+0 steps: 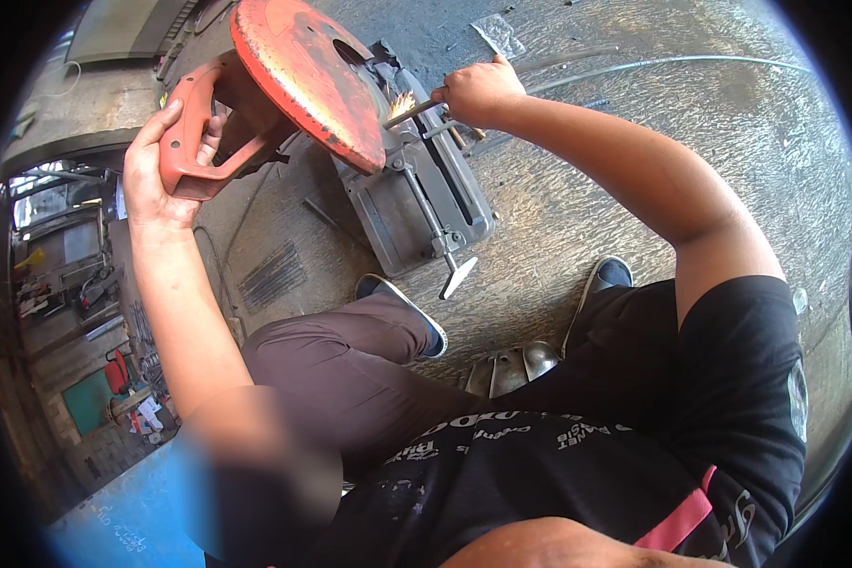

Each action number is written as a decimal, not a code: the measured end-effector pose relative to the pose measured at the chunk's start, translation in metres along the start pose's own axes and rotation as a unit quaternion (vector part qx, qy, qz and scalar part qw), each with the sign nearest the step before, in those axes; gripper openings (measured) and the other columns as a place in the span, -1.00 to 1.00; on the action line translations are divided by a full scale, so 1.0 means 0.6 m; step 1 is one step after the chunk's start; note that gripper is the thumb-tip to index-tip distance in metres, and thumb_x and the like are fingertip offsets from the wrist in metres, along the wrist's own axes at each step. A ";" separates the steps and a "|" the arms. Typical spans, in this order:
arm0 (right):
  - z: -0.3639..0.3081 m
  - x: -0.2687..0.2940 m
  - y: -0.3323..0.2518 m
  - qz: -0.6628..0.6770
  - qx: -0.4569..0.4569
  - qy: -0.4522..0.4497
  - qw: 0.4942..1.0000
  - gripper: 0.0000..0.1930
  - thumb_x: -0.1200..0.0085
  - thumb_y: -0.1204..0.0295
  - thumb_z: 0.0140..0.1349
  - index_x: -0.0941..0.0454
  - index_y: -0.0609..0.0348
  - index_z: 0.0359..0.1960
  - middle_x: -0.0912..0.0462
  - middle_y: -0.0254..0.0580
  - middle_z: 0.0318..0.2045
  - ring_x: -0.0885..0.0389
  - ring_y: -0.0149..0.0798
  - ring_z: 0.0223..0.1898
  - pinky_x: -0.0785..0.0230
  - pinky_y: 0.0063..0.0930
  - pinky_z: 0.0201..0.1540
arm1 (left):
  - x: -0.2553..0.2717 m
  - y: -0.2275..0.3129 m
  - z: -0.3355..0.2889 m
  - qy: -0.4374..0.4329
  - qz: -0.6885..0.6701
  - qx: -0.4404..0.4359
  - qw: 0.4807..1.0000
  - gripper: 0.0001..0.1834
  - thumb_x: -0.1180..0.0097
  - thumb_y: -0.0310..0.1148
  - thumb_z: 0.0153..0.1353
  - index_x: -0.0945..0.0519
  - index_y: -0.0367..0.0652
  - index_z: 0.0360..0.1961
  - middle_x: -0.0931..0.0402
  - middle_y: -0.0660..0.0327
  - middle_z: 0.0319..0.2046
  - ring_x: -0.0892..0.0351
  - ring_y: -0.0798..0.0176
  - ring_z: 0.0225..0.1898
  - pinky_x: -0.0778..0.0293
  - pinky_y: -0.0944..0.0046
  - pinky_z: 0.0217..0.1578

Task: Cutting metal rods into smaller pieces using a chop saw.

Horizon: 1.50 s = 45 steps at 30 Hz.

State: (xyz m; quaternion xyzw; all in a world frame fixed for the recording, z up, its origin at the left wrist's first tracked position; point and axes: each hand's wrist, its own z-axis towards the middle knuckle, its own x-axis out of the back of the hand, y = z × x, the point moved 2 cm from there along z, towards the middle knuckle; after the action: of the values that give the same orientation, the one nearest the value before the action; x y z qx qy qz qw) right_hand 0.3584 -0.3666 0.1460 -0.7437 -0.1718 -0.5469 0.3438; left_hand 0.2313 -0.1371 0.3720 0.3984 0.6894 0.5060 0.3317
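Two knees bent in brown trousers (341,364) frame the work, the person crouched low so both arms reach the chop saw on the concrete floor (653,104). Left hand (161,166) is closed round the orange handle (194,123), steadying the orange blade guard (308,80). Right hand (478,90) pinches a thin metal rod (412,112) shut in its fingers, feeding it across the grey saw base (417,204) where sparks show. Farther left, a cluttered workshop holds a green panel (85,398); no labels are legible.

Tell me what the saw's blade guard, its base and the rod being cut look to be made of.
Blade guard: probably painted sheet metal, with orange paint chipped and scuffed dark. Base: bare grey metal, likely steel, dull and grimy. Rod: thin grey metal, with sparks where it meets the blade.
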 end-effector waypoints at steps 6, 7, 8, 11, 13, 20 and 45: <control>0.000 0.002 0.000 0.000 -0.001 -0.009 1.000 -0.64 0.22 0.11 0.31 -0.64 -0.04 -0.24 -0.66 -0.24 -0.30 -0.59 -0.26 -0.16 -0.11 -0.26 0.02 | 0.006 0.003 0.005 -0.001 0.012 0.007 1.000 -0.54 -0.04 -0.41 0.18 -0.29 -0.45 0.05 -0.41 -0.07 -0.12 -0.49 0.05 -0.18 -0.51 0.23 -0.11; 0.000 0.002 -0.001 -0.002 -0.001 -0.013 1.000 -0.64 0.22 0.11 0.31 -0.64 -0.04 -0.24 -0.66 -0.24 -0.30 -0.59 -0.26 -0.16 -0.11 -0.26 0.02 | 0.008 0.005 0.007 0.009 0.018 0.007 1.000 -0.54 -0.04 -0.41 0.19 -0.29 -0.45 0.05 -0.42 -0.06 -0.13 -0.49 0.05 -0.19 -0.51 0.24 -0.13; -0.001 0.002 -0.001 -0.005 -0.001 -0.009 1.000 -0.65 0.22 0.12 0.31 -0.64 -0.05 -0.24 -0.66 -0.24 -0.30 -0.59 -0.26 -0.16 -0.11 -0.27 0.02 | 0.009 0.004 0.007 -0.005 0.015 0.013 1.000 -0.54 -0.04 -0.41 0.19 -0.29 -0.45 0.05 -0.42 -0.06 -0.13 -0.49 0.05 -0.19 -0.51 0.24 -0.13; -0.001 0.001 -0.001 -0.006 -0.002 -0.004 1.000 -0.66 0.21 0.14 0.31 -0.64 -0.06 -0.25 -0.66 -0.26 -0.31 -0.60 -0.27 -0.18 -0.11 -0.29 0.00 | 0.011 0.005 0.009 0.008 0.022 0.009 1.000 -0.54 -0.04 -0.41 0.19 -0.28 -0.46 0.05 -0.41 -0.07 -0.14 -0.49 0.06 -0.19 -0.52 0.26 -0.17; 0.000 0.001 -0.001 -0.004 -0.002 -0.004 1.000 -0.67 0.20 0.15 0.30 -0.64 -0.06 -0.25 -0.67 -0.26 -0.31 -0.60 -0.28 -0.18 -0.11 -0.30 -0.01 | 0.012 0.005 0.009 0.025 0.033 -0.003 0.999 -0.54 -0.04 -0.41 0.19 -0.28 -0.46 0.05 -0.41 -0.07 -0.14 -0.49 0.06 -0.19 -0.53 0.26 -0.19; 0.001 -0.004 0.002 -0.005 0.002 -0.009 1.000 -0.68 0.19 0.15 0.30 -0.64 -0.06 -0.24 -0.66 -0.26 -0.32 -0.60 -0.28 -0.18 -0.11 -0.32 0.00 | 0.012 0.003 0.008 0.010 0.023 0.006 1.000 -0.54 -0.04 -0.41 0.19 -0.28 -0.48 0.04 -0.41 -0.09 -0.14 -0.49 0.05 -0.19 -0.53 0.26 -0.19; 0.005 -0.006 0.005 0.003 0.016 -0.012 1.000 -0.66 0.22 0.14 0.31 -0.63 -0.07 -0.22 -0.66 -0.24 -0.30 -0.59 -0.25 -0.15 -0.13 -0.28 -0.01 | 0.005 0.002 0.004 0.017 0.018 -0.004 1.000 -0.54 -0.05 -0.42 0.17 -0.28 -0.48 0.03 -0.41 -0.10 -0.14 -0.50 0.05 -0.21 -0.52 0.24 -0.16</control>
State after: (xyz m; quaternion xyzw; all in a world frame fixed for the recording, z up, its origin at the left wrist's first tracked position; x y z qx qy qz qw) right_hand 0.3610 -0.3663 0.1413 -0.7454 -0.1827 -0.5341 0.3546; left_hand 0.2322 -0.1332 0.3724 0.4005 0.6858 0.5211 0.3127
